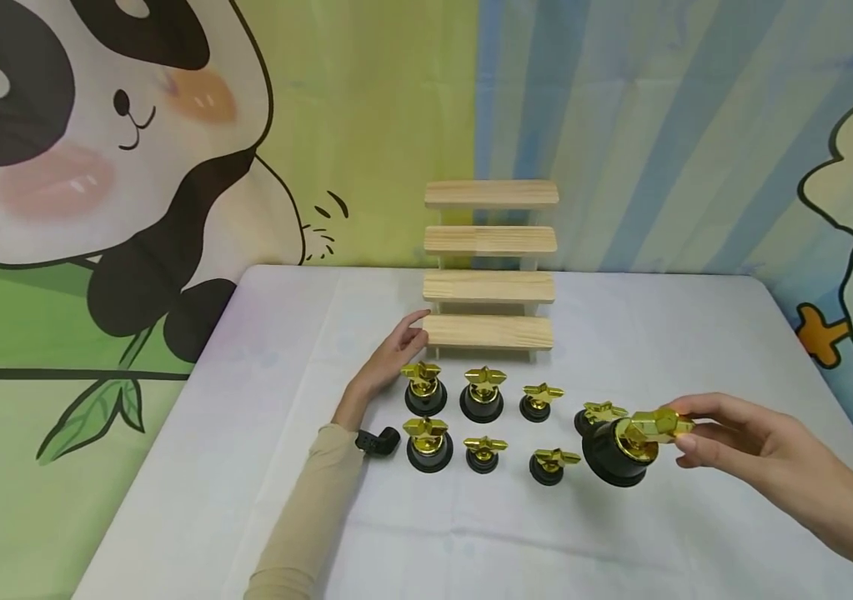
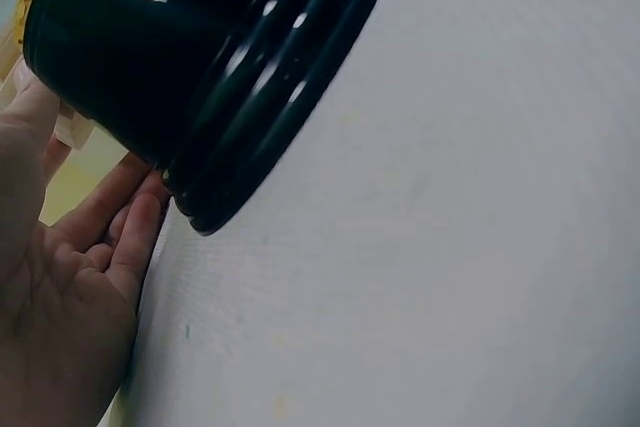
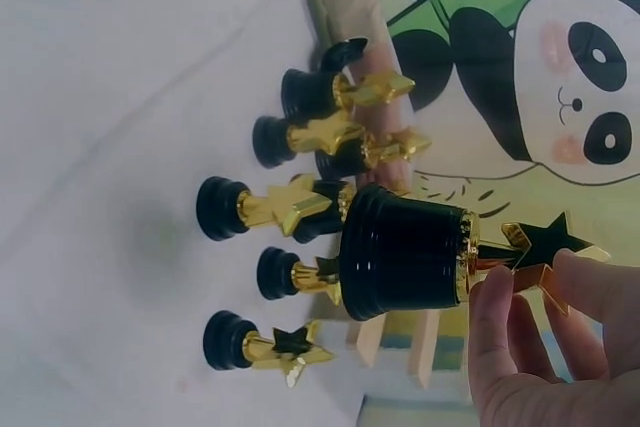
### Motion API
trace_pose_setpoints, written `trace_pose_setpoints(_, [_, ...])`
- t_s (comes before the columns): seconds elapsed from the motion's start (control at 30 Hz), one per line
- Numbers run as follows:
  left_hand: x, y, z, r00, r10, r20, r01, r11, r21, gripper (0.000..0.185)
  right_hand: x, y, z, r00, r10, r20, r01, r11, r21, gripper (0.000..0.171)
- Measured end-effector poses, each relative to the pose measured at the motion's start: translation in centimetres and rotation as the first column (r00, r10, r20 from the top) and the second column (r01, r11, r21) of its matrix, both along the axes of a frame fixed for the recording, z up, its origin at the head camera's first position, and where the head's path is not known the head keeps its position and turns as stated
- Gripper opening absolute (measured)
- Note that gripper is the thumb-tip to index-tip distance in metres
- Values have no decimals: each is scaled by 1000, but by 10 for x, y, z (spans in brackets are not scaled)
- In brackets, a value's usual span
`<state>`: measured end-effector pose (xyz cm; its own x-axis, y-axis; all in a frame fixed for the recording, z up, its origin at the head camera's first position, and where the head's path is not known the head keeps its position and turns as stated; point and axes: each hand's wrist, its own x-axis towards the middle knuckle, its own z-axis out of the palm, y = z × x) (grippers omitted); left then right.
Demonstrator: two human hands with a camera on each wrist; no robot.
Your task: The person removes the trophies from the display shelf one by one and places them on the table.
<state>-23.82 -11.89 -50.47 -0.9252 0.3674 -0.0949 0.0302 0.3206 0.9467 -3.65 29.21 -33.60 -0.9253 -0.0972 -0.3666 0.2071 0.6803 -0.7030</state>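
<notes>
My right hand (image 1: 741, 446) pinches the gold star of a star trophy (image 1: 617, 454) between thumb and fingers, above the table's right part. The trophy tilts, its black base turned down and left; the right wrist view shows its star (image 3: 555, 242) between the fingertips. Left of it, several more star trophies (image 1: 482, 396), some larger and some smaller, stand in two rows. My left hand (image 1: 388, 354) lies at the left end of the wooden tiered stand's lowest shelf (image 1: 488, 332), fingers loosely extended. One trophy's black base (image 2: 190, 67) partly hides that hand in the left wrist view.
The stand's upper shelves (image 1: 491, 240) rise at the back of the white-covered table (image 1: 298, 358). Behind hangs a cartoon backdrop (image 1: 373, 108) with a panda. One small trophy (image 1: 599, 414) is partly hidden behind the held one. A black wrist device (image 1: 378, 442) sits beside the left trophies.
</notes>
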Motion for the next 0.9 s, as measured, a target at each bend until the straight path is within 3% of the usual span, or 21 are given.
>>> trace_pose_setpoints(0.47, [-1, -2, 6, 1000, 10, 4, -10, 1000, -8, 51, 7, 3, -13, 1000, -13, 26, 13, 1000, -14, 47])
trace_pose_setpoints(0.7, [-1, -1, 3, 1000, 10, -1, -10, 1000, -7, 51, 7, 2, -23, 999, 34, -4, -34, 998, -55, 43])
trace_pose_setpoints(0.9, [-1, 0, 1, 1000, 0, 3, 0, 1000, 3, 51, 6, 5, -35, 998, 31, 54, -26, 997, -75, 47])
